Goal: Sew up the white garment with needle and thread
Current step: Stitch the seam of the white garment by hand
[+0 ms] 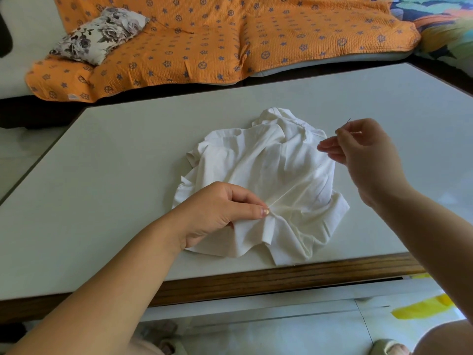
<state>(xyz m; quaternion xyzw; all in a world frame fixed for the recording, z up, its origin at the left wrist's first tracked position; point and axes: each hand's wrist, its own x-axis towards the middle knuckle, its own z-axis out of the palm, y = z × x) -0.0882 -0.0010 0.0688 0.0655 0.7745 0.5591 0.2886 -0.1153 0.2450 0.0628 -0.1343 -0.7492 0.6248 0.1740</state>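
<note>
A crumpled white garment (pixel 266 160) lies on the pale table (pixel 115 162), near its front edge. My left hand (pixel 217 211) pinches a fold of the cloth at its near left part, thumb and forefinger closed on the fabric. My right hand (pixel 366 155) is raised above the garment's right side, its fingertips pinched on a thin needle (pixel 344 125) whose tip sticks up past the fingers. A fine pale thread (pixel 302 184) runs taut from the pinched fold up toward the right hand.
The table has a wooden front edge (pixel 281 278). Behind it stands a sofa under an orange patterned cover (pixel 217 39) with a floral cushion (pixel 102 34). A colourful cloth (pixel 445 26) lies at the far right. Tiled floor and slippers show below.
</note>
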